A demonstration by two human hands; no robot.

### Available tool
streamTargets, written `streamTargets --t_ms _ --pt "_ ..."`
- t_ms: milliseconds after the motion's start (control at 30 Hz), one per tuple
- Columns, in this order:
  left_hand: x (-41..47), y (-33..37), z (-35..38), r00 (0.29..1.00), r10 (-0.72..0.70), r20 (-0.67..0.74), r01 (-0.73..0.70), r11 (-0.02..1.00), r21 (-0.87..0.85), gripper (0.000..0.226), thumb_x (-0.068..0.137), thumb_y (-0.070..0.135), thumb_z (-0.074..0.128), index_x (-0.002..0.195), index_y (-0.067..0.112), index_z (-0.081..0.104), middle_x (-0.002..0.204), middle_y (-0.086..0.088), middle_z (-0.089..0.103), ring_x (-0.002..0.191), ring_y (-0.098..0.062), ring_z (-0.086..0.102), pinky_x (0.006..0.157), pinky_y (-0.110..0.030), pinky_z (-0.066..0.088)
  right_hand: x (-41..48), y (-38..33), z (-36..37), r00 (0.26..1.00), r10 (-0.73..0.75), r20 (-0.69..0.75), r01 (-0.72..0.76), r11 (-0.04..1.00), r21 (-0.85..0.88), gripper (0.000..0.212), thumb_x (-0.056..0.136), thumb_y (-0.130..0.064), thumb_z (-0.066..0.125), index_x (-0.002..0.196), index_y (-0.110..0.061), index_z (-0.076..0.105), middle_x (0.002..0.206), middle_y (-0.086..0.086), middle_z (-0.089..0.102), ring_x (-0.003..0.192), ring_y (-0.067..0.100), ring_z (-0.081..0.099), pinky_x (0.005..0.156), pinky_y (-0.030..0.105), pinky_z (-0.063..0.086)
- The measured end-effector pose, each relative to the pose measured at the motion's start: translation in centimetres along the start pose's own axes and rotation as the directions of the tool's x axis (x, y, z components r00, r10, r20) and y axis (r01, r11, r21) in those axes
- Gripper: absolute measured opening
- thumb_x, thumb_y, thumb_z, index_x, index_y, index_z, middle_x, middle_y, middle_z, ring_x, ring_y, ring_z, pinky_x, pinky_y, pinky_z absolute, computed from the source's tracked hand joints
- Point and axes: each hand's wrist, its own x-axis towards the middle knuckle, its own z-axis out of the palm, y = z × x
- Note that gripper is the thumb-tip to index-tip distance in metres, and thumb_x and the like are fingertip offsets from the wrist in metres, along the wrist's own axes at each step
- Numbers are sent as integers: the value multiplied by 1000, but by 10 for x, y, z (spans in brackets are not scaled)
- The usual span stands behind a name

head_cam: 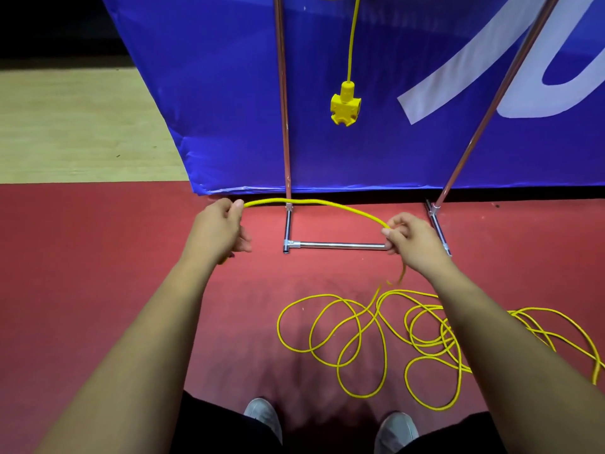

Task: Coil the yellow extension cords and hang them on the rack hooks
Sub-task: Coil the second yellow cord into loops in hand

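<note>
While both hands, left and right, apparently pinch it, the yellow cord arcs left-to-right between them.

Red floor, pale wood strip — blue banner behind.

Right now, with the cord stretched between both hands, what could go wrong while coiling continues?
1. The loose yellow cord lies in overlapping loops on the floor; pulling it may tighten a tangle.
2. Those loops lie close to the right shoe, so a foot might catch.
3. The span between the left hand and right hand crosses the rack base and could snag.
</note>
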Motion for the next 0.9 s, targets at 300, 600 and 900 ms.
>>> streamTargets --t_ms 300,600,900 --pt "-20 24 11 948 117 297 -26 956 -293 34 99 32 49 94 2 66 55 -3 62 37 -11 43 42 -24 40 -13 -46 -3 906 -1 423 157 929 -334 15 87 -17 70 76 -9 75 43 -15 53 49 -3 50 52 15 35" --pt "-52 56 25 822 227 522 -165 973 -162 35 100 29 46 89 4 67 49 12 60 37 -6 41 37 -15 31 -36 -90 8 803 -228 551 -32 906 422 21 94 -17 60 79 -4 67 51 -6 36 47 10 26 46 22 22" --pt "-45 54 20 881 235 410 -44 905 -423 27 95 32 53 77 15 61 52 4 38 38 -11 28 38 -17 29 -27 -73 4 905 -204 374 41 916 399 13 93 -17 63 91 -4 65 61 2 51 52 17 44 52 29 34"
